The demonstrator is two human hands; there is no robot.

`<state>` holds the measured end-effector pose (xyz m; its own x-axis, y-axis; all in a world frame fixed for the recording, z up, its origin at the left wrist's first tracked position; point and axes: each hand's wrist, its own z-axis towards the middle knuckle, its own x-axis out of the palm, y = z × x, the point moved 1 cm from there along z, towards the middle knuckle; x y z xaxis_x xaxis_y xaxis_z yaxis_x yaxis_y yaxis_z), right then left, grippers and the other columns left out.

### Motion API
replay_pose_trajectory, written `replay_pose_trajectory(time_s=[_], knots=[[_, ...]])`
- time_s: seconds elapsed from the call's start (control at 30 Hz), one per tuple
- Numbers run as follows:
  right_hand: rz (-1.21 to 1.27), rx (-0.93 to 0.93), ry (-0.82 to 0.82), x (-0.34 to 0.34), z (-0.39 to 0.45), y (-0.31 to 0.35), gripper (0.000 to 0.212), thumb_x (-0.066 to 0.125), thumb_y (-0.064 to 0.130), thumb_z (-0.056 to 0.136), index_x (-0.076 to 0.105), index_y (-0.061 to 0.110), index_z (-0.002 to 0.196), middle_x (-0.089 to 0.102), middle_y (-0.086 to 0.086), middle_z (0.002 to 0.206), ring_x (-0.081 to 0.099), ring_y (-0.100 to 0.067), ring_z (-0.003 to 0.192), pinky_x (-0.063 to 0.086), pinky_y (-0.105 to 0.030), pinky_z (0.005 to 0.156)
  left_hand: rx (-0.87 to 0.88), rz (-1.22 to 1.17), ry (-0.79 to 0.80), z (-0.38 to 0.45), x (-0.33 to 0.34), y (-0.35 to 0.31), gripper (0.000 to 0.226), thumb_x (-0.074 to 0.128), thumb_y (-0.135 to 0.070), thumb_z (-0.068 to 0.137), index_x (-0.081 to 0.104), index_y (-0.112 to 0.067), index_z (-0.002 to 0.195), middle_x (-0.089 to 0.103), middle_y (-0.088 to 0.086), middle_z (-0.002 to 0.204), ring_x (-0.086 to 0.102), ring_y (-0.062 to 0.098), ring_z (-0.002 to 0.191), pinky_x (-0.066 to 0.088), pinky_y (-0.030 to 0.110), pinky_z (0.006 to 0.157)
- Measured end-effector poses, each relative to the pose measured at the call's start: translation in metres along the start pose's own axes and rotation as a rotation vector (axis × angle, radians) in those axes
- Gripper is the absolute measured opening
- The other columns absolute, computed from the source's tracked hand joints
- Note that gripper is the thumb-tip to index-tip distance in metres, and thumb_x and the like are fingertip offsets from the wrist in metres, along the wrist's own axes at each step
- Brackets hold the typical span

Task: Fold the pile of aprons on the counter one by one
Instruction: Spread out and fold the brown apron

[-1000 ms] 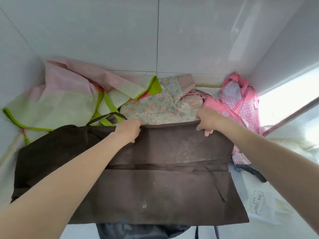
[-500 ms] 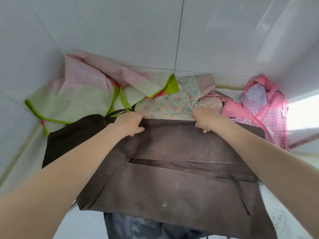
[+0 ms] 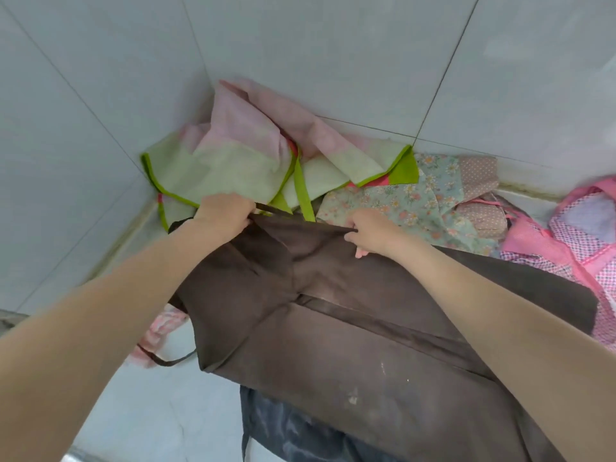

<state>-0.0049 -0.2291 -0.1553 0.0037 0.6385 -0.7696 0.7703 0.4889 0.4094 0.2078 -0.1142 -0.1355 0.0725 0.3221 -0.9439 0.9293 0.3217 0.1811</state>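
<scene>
- Since the earlier frame the left hand (image 3: pixel 226 211) had slid left along the far edge of the brown apron (image 3: pixel 350 328), and the cloth between the hands had bunched into a ridge where it had lain flat before.
- The left hand gripped the apron's far left corner, fingers curled into the fabric just in front of the green-trimmed apron (image 3: pixel 240 165).
- The right hand (image 3: pixel 373 233) pinched the same far edge nearer the middle, thumb and fingers closed on a fold of brown cloth.
- The brown apron lay across the bench (image 3: pixel 160 405), its near part draped over a dark grey garment (image 3: pixel 293 435) at the front edge; a thin brown strap (image 3: pixel 170 361) trailed off its left side.
- Behind it sat the rest of the pile: a floral apron (image 3: pixel 400 198) against the tiled wall (image 3: pixel 333 55), and a pink checked apron (image 3: pixel 573 241) to the right.
- Something pink showed under the brown apron's left edge, possibly another apron, though too little was visible to be sure.
- The step in hand seemed to be a fold of the brown apron, with its far edge gathered and lifted.
- The next move probably called for carrying that edge over to meet the opposite one, keeping both corners level, tucking the loose strap inside, and then smoothing the ridge flat.
</scene>
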Motion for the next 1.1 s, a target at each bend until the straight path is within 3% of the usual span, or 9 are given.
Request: replay_pose_trajectory(time_s=[0.13,0.23,0.33,0.47,0.53,0.67,0.87,1.0,1.1], knots=[[-0.256,-0.027,-0.2,0.004,-0.006,0.014,0.022,0.044,0.005,0.092,0.056,0.003,0.111,0.059,-0.016,0.107,0.059,-0.034,0.099,0.043,-0.032,0.073,-0.114,-0.108,-0.105,-0.011,0.004,0.028,0.024,0.048,-0.026,0.096,0.059,-0.009,0.11,0.059,0.015,0.111,0.056,0.036,0.103,0.044,0.037,0.076],[-0.306,-0.302,-0.382,0.021,-0.021,0.056,0.025,0.043,0.015,0.095,0.051,0.009,0.118,0.047,-0.01,0.12,0.056,-0.034,0.098,0.047,-0.04,0.076,-0.132,-0.114,-0.192,-0.022,-0.001,0.028,0.028,0.049,-0.022,0.096,0.051,-0.007,0.12,0.048,0.014,0.122,0.055,0.038,0.101,0.038,0.038,0.067],[-0.214,-0.419,-0.148,0.056,-0.025,0.093,0.03,0.047,0.025,0.094,0.051,0.01,0.119,0.055,-0.008,0.117,0.06,-0.031,0.097,0.049,-0.038,0.075,-0.068,-0.239,-0.245,-0.032,-0.002,0.017,0.03,0.047,-0.012,0.094,0.047,-0.007,0.123,0.041,0.014,0.128,0.054,0.037,0.1,0.038,0.039,0.067],[0.235,-0.106,0.296,0.102,-0.021,0.112,0.05,0.057,0.014,0.089,0.037,0.004,0.133,0.064,-0.012,0.1,0.068,-0.02,0.06,0.051,-0.025,0.05,0.11,-0.311,-0.013,-0.046,0.018,-0.004,0.03,0.045,-0.008,0.091,0.054,-0.013,0.119,0.049,0.007,0.12,0.055,0.028,0.106,0.043,0.036,0.081],[0.601,-0.022,0.284,0.101,-0.023,0.115,0.05,0.061,0.004,0.086,0.042,0.0,0.131,0.06,-0.006,0.084,0.057,-0.011,0.045,0.043,-0.019,0.039,0.092,-0.486,0.021,-0.053,0.026,-0.01,0.026,0.047,-0.007,0.091,0.059,-0.012,0.114,0.057,0.005,0.114,0.058,0.023,0.1,0.044,0.03,0.079],[0.991,-0.059,0.154,0.056,-0.039,0.114,0.033,0.064,-0.002,0.08,0.062,0.002,0.113,0.057,-0.01,0.078,0.042,-0.006,0.042,0.027,-0.015,0.035,-0.138,-1.425,0.135,-0.06,0.016,-0.01,0.025,0.043,-0.022,0.098,0.067,-0.014,0.096,0.064,-0.001,0.088,0.053,0.01,0.08,0.037,0.019,0.065],[1.25,-0.107,0.112,-0.006,-0.077,0.101,0.031,0.056,-0.006,0.087,0.057,0.01,0.114,0.065,-0.011,0.08,0.04,-0.004,0.04,0.025,-0.014,0.034,-0.056,-1.703,0.227,-0.066,0.005,-0.036,0.038,0.026,-0.03,0.103,0.059,-0.025,0.085,0.065,-0.015,0.071,0.038,0.007,0.067,0.024,0.024,0.059],[1.222,-0.113,0.028,-0.014,-0.108,0.081,0.033,0.057,-0.004,0.087,0.056,0.012,0.116,0.069,-0.008,0.085,0.051,-0.007,0.045,0.038,-0.019,0.051,0.117,-1.401,0.326,-0.072,0.002,-0.073,0.028,0.038,-0.017,0.097,0.065,-0.023,0.089,0.071,-0.003,0.083,0.043,0.009,0.072,0.03,0.024,0.067],[1.231,-0.102,-0.044,-0.012,-0.127,0.061,0.033,0.059,-0.002,0.087,0.056,0.015,0.116,0.067,-0.002,0.08,0.05,-0.005,0.046,0.035,-0.017,0.05,0.209,-0.975,0.257,-0.07,0.008,-0.084,0.044,0.037,-0.025,0.101,0.066,-0.018,0.068,0.065,0.0,0.059,0.054,0.008,0.072,0.04,0.023,0.075]])
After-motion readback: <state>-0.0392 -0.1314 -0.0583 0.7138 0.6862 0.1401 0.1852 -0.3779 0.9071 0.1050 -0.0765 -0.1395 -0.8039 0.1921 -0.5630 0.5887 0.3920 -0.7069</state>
